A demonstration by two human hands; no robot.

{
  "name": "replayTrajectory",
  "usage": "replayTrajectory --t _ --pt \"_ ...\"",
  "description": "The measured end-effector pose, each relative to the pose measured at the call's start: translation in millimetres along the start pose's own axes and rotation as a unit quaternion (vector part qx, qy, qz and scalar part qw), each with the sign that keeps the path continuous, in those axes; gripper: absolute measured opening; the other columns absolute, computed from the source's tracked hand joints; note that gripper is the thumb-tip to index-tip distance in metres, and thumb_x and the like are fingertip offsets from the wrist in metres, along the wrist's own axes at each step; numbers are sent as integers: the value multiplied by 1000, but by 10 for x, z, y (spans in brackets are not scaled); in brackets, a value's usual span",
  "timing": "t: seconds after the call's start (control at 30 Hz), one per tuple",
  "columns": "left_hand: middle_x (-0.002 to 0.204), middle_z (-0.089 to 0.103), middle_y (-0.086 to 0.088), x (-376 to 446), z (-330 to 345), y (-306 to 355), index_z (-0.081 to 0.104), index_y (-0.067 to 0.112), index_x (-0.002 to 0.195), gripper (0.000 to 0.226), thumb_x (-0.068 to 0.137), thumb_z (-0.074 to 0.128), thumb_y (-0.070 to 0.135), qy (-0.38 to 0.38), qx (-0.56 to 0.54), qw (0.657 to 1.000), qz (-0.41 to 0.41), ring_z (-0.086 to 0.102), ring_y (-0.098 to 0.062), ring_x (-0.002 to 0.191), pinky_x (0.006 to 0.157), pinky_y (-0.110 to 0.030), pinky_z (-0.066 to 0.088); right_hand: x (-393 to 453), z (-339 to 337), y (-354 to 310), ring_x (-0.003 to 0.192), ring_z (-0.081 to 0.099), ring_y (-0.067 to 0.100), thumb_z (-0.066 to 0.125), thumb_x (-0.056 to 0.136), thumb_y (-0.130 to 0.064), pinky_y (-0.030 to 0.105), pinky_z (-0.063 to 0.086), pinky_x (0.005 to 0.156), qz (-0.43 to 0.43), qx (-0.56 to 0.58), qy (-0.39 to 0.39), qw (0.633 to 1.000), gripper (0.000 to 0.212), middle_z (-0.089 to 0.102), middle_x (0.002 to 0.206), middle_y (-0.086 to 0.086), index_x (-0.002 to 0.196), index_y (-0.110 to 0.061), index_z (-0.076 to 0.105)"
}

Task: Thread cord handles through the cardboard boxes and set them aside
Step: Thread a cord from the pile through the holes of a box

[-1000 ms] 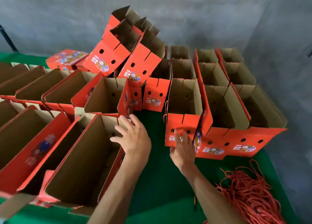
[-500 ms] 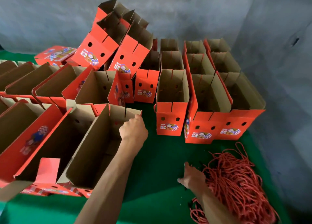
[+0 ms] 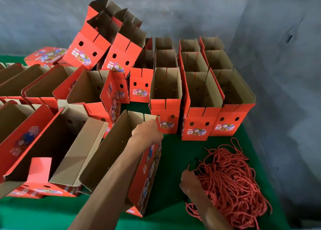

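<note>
Left hand: my left hand grips the top edge of the open box at the centre of the frame, fingers curled over the rim.
Box in hand: it leans toward me, brown inside showing, red printed side facing the lower right; I see no cord in it.
Right hand: my right hand is at the lower right, fingers buried in the edge of the cord pile; I cannot tell whether they have closed on a strand.
Cords: a loose red heap on the green bench, lower right, just beside the box I hold.
Set-aside group: upright boxes stand in neat rows at centre right, handle holes facing me; I think faint red shows inside some, so I judge these threaded, though it is too small to be sure.
Waiting group: more open boxes lie tipped along the left of the frame, and tilted boxes are stacked at the upper centre.
Progress: I judge it partway; the current box needs its cord, and many remain.
</note>
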State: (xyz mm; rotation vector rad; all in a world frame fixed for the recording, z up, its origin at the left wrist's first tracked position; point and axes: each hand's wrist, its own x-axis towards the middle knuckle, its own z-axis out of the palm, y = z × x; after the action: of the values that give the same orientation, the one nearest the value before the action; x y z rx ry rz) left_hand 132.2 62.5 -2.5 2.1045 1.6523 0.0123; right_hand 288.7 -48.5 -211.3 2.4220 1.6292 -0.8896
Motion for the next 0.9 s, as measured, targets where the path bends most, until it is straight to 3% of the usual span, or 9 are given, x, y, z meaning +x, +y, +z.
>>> replayTrajectory --t 0.07,0.13,0.27,0.33,0.4,0.5,0.6,0.73,0.9 --pt "95 68 -3 -10 -1 33 60 16 100 13 95 54 26 -21 -11 1000 7 65 -21 82 68 -32 53 19 -24 15 72 62 21 55 94 -4 33 51 65 -27 50 41 998 12 60 75 5 86 -9 63" --pt "93 69 -3 -9 12 65 61 15 100 12 94 54 24 -36 -20 999 13 67 -21 82 71 -33 58 7 -49 -1 67 64 15 64 94 -11 26 51 62 -64 191 56 978 12 66 74 3 82 -8 66" --pt "91 70 -2 41 24 78 64 12 103 18 94 52 23 -61 -33 997 19 69 -20 80 64 -30 54 -103 -203 -110 79 72 26 78 89 -10 30 60 76 -95 565 44 818 7 75 86 12 90 -5 73" --pt "94 73 -5 102 27 19 65 10 109 24 94 50 22 -99 -96 990 6 73 -23 83 71 -33 61 -178 -323 -173 84 75 30 79 89 -10 32 62 79 -110 654 50 747 8 77 92 16 97 -7 77" --pt "95 76 -8 133 36 -65 64 10 109 24 94 51 23 -144 -190 970 -40 76 -24 81 76 -35 63 -250 -435 -239 85 76 31 79 89 -10 31 62 78 -131 688 50 712 17 77 95 18 105 -5 78" --pt "80 75 -9 154 81 -221 66 8 95 17 86 56 18 -145 -289 939 -116 72 -23 71 75 -33 58 -292 -517 -380 76 74 28 76 89 -3 35 63 75 -164 695 35 699 20 77 90 21 106 6 74" --pt "70 76 -8 142 61 -327 65 9 98 20 83 58 18 -158 -341 913 -157 72 -22 62 64 -28 58 -291 -532 -529 72 72 28 73 91 -3 40 61 74 -166 688 40 705 20 74 88 23 102 13 71" --pt "75 78 -8 105 22 -397 65 7 109 30 85 56 23 -181 -357 902 -164 73 -22 65 61 -28 56 -245 -482 -669 66 70 24 72 93 -5 36 61 68 -151 695 64 700 11 73 79 15 90 5 72" --pt "79 78 -10 69 1 -465 64 8 104 25 89 56 26 -196 -384 886 -171 75 -22 68 60 -28 59 -154 -402 -749 61 69 20 69 97 -8 30 60 63 -107 682 97 717 18 72 77 14 94 9 72"
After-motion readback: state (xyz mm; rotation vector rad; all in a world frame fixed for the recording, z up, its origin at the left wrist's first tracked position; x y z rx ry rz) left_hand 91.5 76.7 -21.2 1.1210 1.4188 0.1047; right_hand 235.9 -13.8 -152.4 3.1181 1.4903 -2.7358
